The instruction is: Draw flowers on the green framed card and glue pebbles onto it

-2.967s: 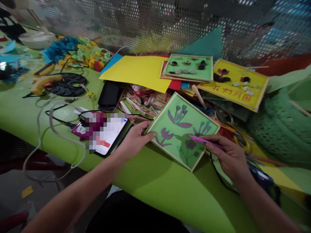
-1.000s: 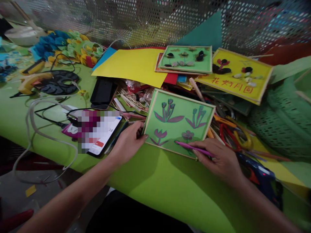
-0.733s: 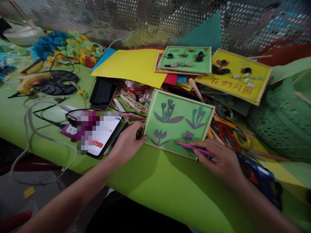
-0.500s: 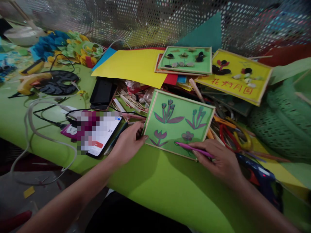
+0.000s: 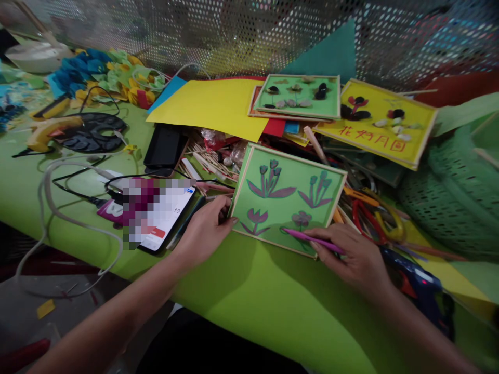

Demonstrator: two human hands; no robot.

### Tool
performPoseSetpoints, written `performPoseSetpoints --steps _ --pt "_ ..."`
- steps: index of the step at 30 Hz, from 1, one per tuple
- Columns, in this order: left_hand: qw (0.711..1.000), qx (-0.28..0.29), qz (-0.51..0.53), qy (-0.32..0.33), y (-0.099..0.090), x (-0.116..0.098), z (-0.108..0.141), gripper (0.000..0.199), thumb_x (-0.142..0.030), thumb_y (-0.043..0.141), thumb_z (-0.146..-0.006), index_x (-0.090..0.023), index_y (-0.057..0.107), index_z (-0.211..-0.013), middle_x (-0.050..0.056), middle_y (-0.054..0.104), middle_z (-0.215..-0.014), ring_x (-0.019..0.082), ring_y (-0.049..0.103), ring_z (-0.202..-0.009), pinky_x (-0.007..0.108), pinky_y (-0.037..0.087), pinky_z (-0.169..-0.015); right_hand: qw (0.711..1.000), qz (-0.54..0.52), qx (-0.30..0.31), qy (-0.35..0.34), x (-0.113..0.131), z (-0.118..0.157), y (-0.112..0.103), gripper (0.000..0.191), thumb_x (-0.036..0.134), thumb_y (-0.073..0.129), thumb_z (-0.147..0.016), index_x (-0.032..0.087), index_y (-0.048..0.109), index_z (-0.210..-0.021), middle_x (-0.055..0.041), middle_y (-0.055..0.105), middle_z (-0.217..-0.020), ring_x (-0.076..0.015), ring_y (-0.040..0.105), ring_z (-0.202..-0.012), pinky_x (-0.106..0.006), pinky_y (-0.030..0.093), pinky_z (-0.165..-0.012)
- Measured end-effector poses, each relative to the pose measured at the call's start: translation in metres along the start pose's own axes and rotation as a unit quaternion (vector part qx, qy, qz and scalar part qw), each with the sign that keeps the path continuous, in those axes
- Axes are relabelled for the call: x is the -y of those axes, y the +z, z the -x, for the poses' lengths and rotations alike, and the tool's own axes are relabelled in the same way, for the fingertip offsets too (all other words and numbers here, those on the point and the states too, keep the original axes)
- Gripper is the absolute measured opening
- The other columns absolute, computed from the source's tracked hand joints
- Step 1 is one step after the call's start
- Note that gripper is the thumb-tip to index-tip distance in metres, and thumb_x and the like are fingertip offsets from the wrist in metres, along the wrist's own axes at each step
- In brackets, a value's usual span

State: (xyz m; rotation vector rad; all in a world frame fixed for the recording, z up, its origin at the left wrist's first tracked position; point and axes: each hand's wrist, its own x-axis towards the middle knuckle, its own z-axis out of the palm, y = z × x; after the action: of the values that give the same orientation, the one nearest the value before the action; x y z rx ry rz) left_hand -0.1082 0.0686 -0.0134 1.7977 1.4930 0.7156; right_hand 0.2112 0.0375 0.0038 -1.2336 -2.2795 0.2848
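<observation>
One slim purple pen (image 5: 314,239) is pinched between the thumb and fingers of our right hand (image 5: 353,254), its tip at a small outline beside the lower-right flower. Our left hand (image 5: 208,223) grasps the left edge of the green framed panel (image 5: 283,208), though we cannot tell how firmly, since some fingers are hidden. We find this panel between both hands, over the near part of the green table (image 5: 241,306), bearing four flower designs. We judge the step in hand to be outlining the lower-right motif; the next move seems to call for a steady frame and a short, controlled stroke. Outward, wooden sticks (image 5: 212,163) lie behind the panel, a yellow sheet (image 5: 210,106) above them, and a yellow framed picture (image 5: 370,124) farther right. Left of our left hand rests a lit phone (image 5: 176,200); red-handled scissors (image 5: 365,221) and a green basket (image 5: 444,182) lie to the right. We note that this clutter limits shifting the panel backward, while our right hand covers its near right corner.
</observation>
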Motion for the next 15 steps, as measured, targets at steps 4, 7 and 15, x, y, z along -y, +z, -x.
performPoseSetpoints --steps 4,7,15 --pt "1.0 0.001 -0.003 -0.002 -0.0002 -0.0012 0.0 0.01 -0.018 0.06 -0.09 -0.022 0.052 -0.091 -0.002 0.055 -0.081 0.016 0.051 -0.073 0.03 0.036 -0.068 1.0 -0.003 0.002 -0.001 -0.0005 -0.0003 -0.0005 0.019 0.021 0.064 -0.095 0.027 0.071 -0.112 -0.0019 0.077 -0.089 -0.0199 0.069 -0.074 -0.034 0.053 -0.068" --pt "1.0 0.002 -0.001 -0.006 -0.0005 -0.0021 0.0 0.01 -0.017 0.06 -0.09 -0.022 0.051 -0.09 -0.002 0.054 -0.079 0.016 0.05 -0.072 0.03 0.036 -0.067 1.0 -0.002 0.002 -0.001 0.0009 -0.001 -0.0005 0.019 0.021 0.063 -0.095 0.027 0.071 -0.112 -0.0017 0.076 -0.089 -0.0198 0.069 -0.075 -0.033 0.053 -0.068" --pt "1.0 0.003 0.003 -0.007 0.0002 -0.0008 -0.0002 0.011 -0.017 0.061 -0.09 -0.022 0.051 -0.089 -0.003 0.053 -0.08 0.015 0.05 -0.072 0.029 0.036 -0.067 1.0 0.009 0.001 -0.002 0.0019 0.0 0.0003 0.019 0.02 0.061 -0.097 0.024 0.071 -0.112 -0.0029 0.076 -0.089 -0.0193 0.068 -0.075 -0.032 0.052 -0.068"
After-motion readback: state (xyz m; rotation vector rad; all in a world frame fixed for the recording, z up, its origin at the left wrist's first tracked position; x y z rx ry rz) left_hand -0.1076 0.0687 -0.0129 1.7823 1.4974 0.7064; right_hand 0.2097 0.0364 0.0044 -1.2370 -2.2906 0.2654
